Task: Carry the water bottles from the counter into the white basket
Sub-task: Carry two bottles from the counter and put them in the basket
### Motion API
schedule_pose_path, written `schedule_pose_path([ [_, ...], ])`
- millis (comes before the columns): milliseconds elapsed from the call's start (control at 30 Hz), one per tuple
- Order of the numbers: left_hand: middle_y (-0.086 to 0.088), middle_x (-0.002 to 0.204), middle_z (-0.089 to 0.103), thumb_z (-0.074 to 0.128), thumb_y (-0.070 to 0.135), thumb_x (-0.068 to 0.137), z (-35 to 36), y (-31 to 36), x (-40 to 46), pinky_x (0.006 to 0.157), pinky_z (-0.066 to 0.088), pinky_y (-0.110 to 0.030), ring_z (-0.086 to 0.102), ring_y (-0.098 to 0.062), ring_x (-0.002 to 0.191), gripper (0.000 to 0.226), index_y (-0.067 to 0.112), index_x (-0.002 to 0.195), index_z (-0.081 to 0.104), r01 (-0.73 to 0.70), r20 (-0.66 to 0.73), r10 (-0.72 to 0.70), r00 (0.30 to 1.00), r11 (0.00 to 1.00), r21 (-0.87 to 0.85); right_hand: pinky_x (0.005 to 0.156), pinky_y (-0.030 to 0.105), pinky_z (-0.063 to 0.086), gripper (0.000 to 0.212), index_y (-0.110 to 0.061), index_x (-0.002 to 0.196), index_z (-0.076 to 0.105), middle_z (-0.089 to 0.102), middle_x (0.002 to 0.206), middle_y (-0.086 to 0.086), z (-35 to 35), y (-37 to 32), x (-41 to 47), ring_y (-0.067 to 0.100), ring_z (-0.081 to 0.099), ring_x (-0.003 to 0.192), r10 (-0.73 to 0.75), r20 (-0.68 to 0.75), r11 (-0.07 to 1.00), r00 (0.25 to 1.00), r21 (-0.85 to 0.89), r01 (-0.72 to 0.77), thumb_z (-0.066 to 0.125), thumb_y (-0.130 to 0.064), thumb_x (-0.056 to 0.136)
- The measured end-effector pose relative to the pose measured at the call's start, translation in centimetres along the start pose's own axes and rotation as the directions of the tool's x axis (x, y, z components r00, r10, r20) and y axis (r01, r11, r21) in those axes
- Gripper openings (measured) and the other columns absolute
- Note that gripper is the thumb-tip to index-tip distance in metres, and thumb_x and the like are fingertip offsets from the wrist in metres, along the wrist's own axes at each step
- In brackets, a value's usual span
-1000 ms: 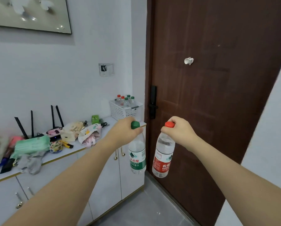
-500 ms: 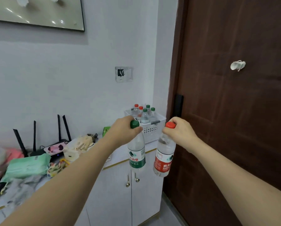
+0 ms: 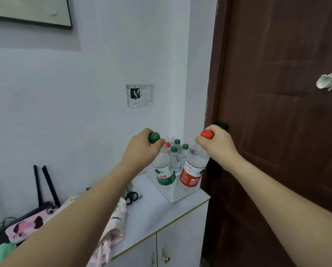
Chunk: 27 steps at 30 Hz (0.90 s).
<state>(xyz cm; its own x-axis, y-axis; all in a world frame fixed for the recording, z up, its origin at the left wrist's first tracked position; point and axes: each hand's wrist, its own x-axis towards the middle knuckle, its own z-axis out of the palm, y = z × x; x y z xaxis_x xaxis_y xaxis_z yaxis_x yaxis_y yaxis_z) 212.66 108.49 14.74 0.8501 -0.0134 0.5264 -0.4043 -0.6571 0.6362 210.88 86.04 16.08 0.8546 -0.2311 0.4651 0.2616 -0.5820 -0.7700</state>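
Note:
My left hand (image 3: 142, 149) grips the neck of a green-capped water bottle (image 3: 164, 170) with a green label. My right hand (image 3: 218, 144) grips the neck of a red-capped water bottle (image 3: 193, 170) with a red label. Both bottles hang upright just above the white perforated basket (image 3: 177, 194), which stands at the right end of the counter. Inside the basket stand several more bottles (image 3: 175, 157), green-capped and red-capped, partly hidden behind the two I hold.
The white counter (image 3: 153, 214) tops a cabinet with gold handles. Black scissors (image 3: 131, 196), a cloth bag (image 3: 113, 232), a pink pouch (image 3: 30, 224) and router antennas (image 3: 45, 184) lie to the left. A brown door (image 3: 276, 132) stands close on the right.
I have come closer to the counter's end; both hands have carried the bottles forward, from in front of the cabinet to just above the basket.

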Motion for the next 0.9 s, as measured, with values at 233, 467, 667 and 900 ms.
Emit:
schedule_pose_path([
  [233,0.007,0.082,0.061,0.064,0.042,0.089,4.3,-1.1,5.5,0.056,0.040,-0.025,0.058,-0.008,0.070,0.023,0.022,0.098,0.057,0.024,-0.080,-0.030,0.996,0.998,-0.066,0.054,0.024,0.037,0.014,-0.023,0.075,0.053,0.055,0.071,-0.004,1.7,3.6,8.3,0.010,0.049,0.060,-0.056,-0.041,0.996,0.998,0.064,0.058,0.066,-0.027,0.075],
  [467,0.008,0.075,0.061,0.063,0.043,0.087,10.0,-2.0,9.1,0.054,0.038,-0.022,0.057,-0.007,0.064,0.020,0.024,0.091,0.056,0.027,-0.011,-0.027,1.000,1.000,0.011,0.055,0.027,0.041,0.015,-0.023,0.082,0.056,0.059,0.078,-0.004,4.9,10.1,14.0,0.013,0.055,0.069,-0.064,0.043,0.998,0.997,0.010,0.064,0.068,-0.030,0.076],
  [667,0.003,0.076,0.060,0.063,0.039,0.090,14.8,-4.2,9.9,0.058,0.044,-0.028,0.056,-0.012,0.068,0.021,0.019,0.092,0.055,0.028,0.152,-0.040,0.988,0.996,0.080,0.062,0.032,0.047,0.016,-0.019,0.079,0.054,0.057,0.078,-0.003,8.3,15.1,15.7,0.015,0.056,0.071,-0.058,0.170,0.990,0.984,-0.118,0.079,0.068,-0.026,0.076],
  [900,0.001,0.079,0.060,0.062,0.037,0.091,19.3,-7.5,9.8,0.059,0.043,-0.027,0.056,-0.014,0.068,0.021,0.018,0.096,0.055,0.026,0.313,-0.059,0.948,0.994,0.110,0.066,0.033,0.048,0.020,-0.018,0.083,0.057,0.055,0.085,-0.003,10.6,20.9,16.3,0.016,0.056,0.074,0.031,0.305,0.966,0.952,-0.255,0.050,0.069,-0.032,0.076],
])
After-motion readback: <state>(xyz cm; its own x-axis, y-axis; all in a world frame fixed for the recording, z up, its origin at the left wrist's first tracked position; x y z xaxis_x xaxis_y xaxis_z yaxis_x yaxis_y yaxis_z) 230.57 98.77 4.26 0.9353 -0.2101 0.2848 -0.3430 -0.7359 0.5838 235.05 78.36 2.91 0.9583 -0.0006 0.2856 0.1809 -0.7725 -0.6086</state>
